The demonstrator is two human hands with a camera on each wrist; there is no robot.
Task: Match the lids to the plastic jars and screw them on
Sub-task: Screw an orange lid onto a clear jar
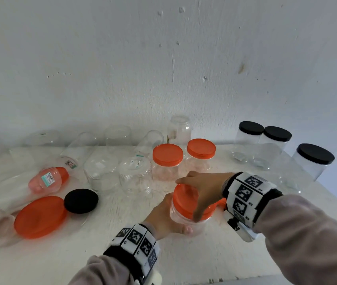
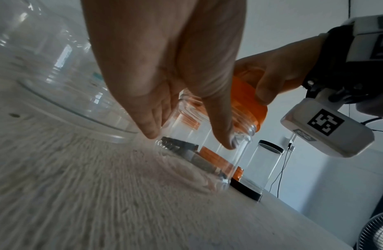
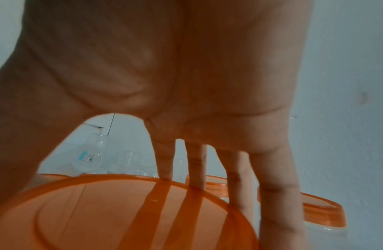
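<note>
I hold the clear jar (image 1: pixel 186 220) near the table's (image 1: pixel 204 262) front edge with my left hand (image 1: pixel 163 218) wrapped round its body, so it cannot spin. My right hand (image 1: pixel 202 186) claws over the orange lid (image 1: pixel 184 199), fingertips on the rim, likely to twist it tight. 2 orange-lidded jars (image 1: pixel 167 161) stand just behind.

Three black-lidded jars (image 1: pixel 250 140), three upright orange-lidded jars (image 1: pixel 167 163), two loose lids (image 1: pixel 40 217)

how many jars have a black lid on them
3, all at the table's far right by the wall: the rear left one, the one touching beside it, and the nearest one further right. A loose black lid isn't counted.
</note>
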